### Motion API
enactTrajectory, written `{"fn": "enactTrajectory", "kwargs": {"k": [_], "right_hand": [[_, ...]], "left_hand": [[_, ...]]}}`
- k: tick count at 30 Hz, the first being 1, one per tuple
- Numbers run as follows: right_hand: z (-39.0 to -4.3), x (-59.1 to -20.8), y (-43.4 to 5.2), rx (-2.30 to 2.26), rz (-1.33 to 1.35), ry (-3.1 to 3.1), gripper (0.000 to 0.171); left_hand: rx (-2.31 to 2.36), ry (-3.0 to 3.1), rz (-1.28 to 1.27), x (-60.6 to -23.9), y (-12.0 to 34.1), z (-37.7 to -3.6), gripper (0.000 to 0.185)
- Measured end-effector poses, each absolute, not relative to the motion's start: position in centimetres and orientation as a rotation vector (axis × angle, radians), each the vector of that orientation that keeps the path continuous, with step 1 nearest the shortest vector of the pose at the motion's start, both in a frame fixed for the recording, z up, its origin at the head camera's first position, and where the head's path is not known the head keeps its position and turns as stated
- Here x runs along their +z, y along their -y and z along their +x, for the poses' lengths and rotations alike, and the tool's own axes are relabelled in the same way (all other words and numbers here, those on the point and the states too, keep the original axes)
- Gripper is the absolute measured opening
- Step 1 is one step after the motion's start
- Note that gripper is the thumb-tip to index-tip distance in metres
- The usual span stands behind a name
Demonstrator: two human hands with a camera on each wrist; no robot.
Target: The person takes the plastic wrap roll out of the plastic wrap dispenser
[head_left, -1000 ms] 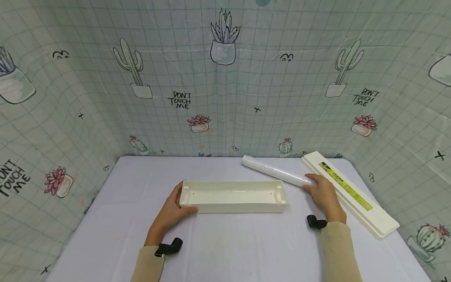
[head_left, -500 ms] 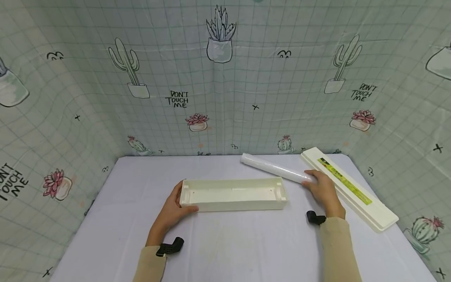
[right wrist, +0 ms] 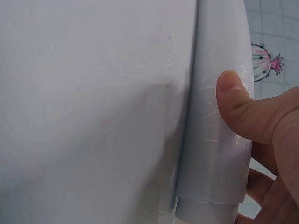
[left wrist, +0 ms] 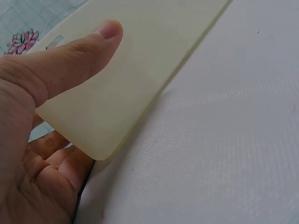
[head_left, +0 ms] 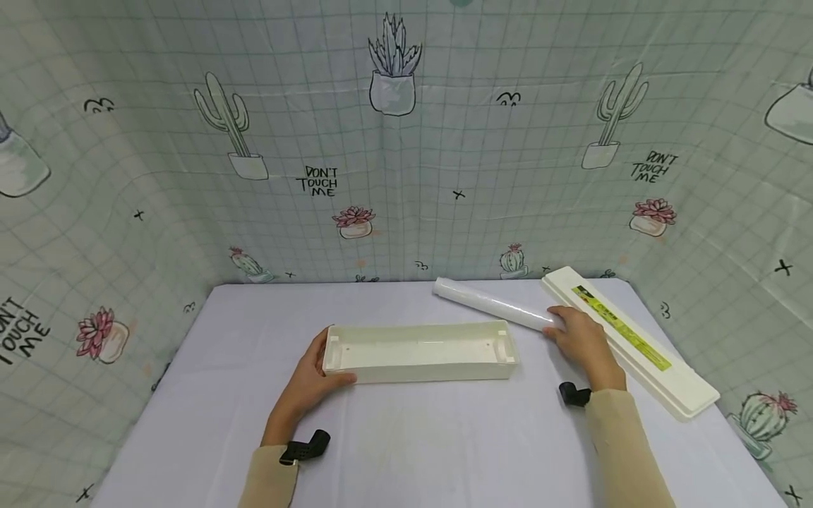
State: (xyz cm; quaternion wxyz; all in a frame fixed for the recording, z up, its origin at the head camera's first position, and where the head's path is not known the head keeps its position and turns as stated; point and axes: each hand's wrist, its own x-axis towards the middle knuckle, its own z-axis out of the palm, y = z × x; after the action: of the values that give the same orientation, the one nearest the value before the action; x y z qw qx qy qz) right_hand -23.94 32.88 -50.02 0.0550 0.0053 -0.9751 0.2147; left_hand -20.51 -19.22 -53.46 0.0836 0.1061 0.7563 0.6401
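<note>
At the right end of the tabletop, the right hand has barely shifted over the last second and keeps its fingers wrapped round the near end of the white roll, thumb on top; the roll probably hasn't lifted yet. The left hand still grips the left end of the cream tray. Beyond the roll, just right of it, lies the labelled lid.

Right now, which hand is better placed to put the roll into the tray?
Right hand: it already grips the roll. Left hand holds the tray's far end.
</note>
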Motion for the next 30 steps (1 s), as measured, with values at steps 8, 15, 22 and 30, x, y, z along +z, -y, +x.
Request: {"fn": "enactTrajectory", "kwargs": {"k": [8, 15, 22, 30], "right_hand": [[-23.9, -49.8, -33.1, 0.592, 0.033, 2.999, 0.053], [-23.4, -50.3, -32.4, 0.553, 0.066, 2.974, 0.055], [-23.1, -49.4, -31.8, 0.504, 0.202, 2.908, 0.053], [-23.3, -49.4, -30.7, 0.513, 0.300, 2.881, 0.061]], "left_hand": [[1.902, -2.268, 0.317, -53.4, 18.9, -20.6, 0.117], [1.892, -2.252, 0.344, -53.1, 19.3, -20.6, 0.119], [1.884, -2.222, 0.371, -52.3, 20.5, -20.5, 0.119], [1.729, -2.355, 0.457, -50.3, 24.1, -19.7, 0.114]]}}
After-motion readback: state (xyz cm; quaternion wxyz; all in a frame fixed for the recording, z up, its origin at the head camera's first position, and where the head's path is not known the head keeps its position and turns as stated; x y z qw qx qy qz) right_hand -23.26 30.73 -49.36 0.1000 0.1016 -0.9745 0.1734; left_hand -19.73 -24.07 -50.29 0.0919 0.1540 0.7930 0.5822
